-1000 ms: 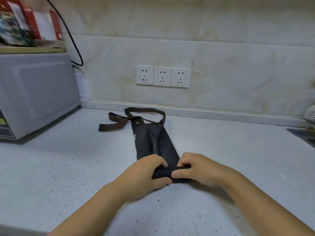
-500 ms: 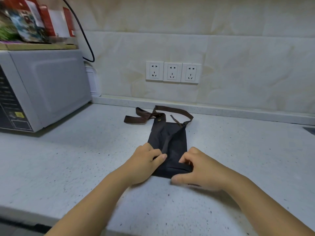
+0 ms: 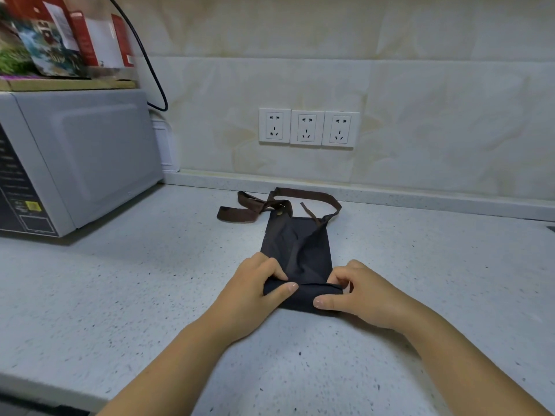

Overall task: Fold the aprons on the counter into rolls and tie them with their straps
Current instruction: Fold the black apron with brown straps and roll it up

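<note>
Head view: one dark apron (image 3: 297,253) lies on the table (image 3: 120,280), already folded lengthwise into a narrow strip that runs from the person toward the wall. Its near end is turned over into a short roll (image 3: 303,294); by my judgement only the first turn or two is made. The left hand (image 3: 255,292) pinches the left end of that roll, thumb on the near face, fingers curled over the top. The right hand (image 3: 360,295) pinches the right end in like fashion. Most of the strip lies flat and unrolled beyond the hands. The brown straps (image 3: 306,195) lie loose and untied at the far end, near the wall. Outstanding: roll the strip up to the straps, then wind and tie them round it. No second apron is in view; whether others remain cannot be told. A microwave (image 3: 84,157) stands well to the left, apart from the work
</note>
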A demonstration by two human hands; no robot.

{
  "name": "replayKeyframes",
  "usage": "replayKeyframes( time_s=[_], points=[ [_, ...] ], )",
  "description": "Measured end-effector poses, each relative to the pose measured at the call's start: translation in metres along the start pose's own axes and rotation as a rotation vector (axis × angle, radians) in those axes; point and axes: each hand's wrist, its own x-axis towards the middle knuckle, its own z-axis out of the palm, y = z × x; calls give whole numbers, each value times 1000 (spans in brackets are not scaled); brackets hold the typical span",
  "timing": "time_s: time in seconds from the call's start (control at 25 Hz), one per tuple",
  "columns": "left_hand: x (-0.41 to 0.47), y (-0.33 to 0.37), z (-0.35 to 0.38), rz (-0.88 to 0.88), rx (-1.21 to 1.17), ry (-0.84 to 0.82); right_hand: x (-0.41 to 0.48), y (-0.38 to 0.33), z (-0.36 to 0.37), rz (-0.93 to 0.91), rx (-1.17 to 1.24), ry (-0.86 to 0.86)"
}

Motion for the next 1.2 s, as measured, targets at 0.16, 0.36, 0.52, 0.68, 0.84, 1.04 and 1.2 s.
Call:
replayKeyframes(
  time_s=[0.16,0.36,0.52,0.68,0.84,1.04,1.2],
  points=[
    [15,4,3,-87,65,-32,0,-9,-3,-167,-89,83],
    [41,1,1,-274,41,-153,20,-15,-14,-156,-159,30],
    [33,-5,4,-105,-45,-17,23,-3,-16,-80,29,30],
    [32,-8,2,-25,-43,-159,25,5,-31,51,60,-133],
    [36,-6,8,-36,16,-190,22,8,-28,-2,74,-7],
    [36,4,6,-106,-119,-162,9,-2,-18,-136,-8,-67],
    [31,4,11,-90,105,7,10,-2,-22,-73,78,-142]
  ],
)
